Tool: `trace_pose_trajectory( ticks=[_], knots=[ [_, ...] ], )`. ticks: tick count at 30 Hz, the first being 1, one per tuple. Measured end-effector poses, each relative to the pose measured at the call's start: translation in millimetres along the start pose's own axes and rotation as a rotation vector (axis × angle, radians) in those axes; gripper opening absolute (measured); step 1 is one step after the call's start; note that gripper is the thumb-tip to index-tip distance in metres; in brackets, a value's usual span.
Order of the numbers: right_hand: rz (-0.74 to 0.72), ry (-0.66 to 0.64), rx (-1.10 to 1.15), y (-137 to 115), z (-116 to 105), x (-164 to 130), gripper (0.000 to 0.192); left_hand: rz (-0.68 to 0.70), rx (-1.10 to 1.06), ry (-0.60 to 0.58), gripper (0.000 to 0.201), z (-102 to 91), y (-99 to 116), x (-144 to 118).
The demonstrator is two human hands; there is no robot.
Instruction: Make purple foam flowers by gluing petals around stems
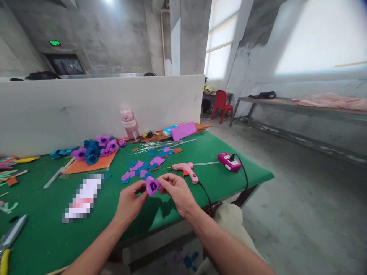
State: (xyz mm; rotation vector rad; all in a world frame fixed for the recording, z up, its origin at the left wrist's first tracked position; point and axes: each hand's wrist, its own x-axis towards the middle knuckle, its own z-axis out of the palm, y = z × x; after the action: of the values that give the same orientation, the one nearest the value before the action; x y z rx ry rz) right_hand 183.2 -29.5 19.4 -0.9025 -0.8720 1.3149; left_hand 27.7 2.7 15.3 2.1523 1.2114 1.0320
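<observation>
Both of my hands hold a small purple foam flower (152,186) above the green table (51,236). My left hand (130,203) pinches its left side, and my right hand (177,191) closes its fingers on the right side and top. Loose purple and blue foam petals (143,166) lie on the table just beyond the flower. A pink glue gun (186,169) rests to the right of my right hand, its cord running off the table's edge.
Finished purple and blue flowers (93,149) sit on an orange sheet at the back left. A pink bottle (130,124) stands by the white partition (86,110). A pink power strip (228,161) lies near the right corner. Scissors (11,235) and sticks lie at the left.
</observation>
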Motion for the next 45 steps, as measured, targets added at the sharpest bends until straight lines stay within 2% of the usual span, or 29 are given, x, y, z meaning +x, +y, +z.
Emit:
trace_pose_trajectory(
  ticks=[6, 12, 20, 27, 32, 45],
  knots=[
    [0.053, -0.027, 0.017, -1.6, 1.3, -2.5, 0.032, 0.012, 0.0, 0.028, 0.015, -1.6, -0.2, 0.4],
    [0.007, -0.009, -0.018, 1.5, 0.9, -1.3, 0.031, 0.017, -0.007, 0.045, 0.014, -2.0, 1.4, 0.5],
    [0.101, -0.098, 0.151, 4.2, 0.0, -1.4, 0.031, -0.029, -0.052, 0.045, 0.018, -0.2, -0.9, 0.5],
    [0.062, -0.022, 0.082, 3.2, 0.8, -1.6, 0.034, -0.054, -0.027, 0.097, 0.019, -0.8, -3.0, 1.4],
    [0.084, -0.037, 0.02, 4.1, 1.9, -2.6, 0.035, -0.057, -0.026, 0.096, 0.018, -0.3, -2.6, 1.3],
    [0.103, 0.016, -0.034, 2.7, 2.9, -2.4, 0.019, -0.031, 0.041, 0.099, 0.017, 1.5, -0.7, 0.7]
  ],
)
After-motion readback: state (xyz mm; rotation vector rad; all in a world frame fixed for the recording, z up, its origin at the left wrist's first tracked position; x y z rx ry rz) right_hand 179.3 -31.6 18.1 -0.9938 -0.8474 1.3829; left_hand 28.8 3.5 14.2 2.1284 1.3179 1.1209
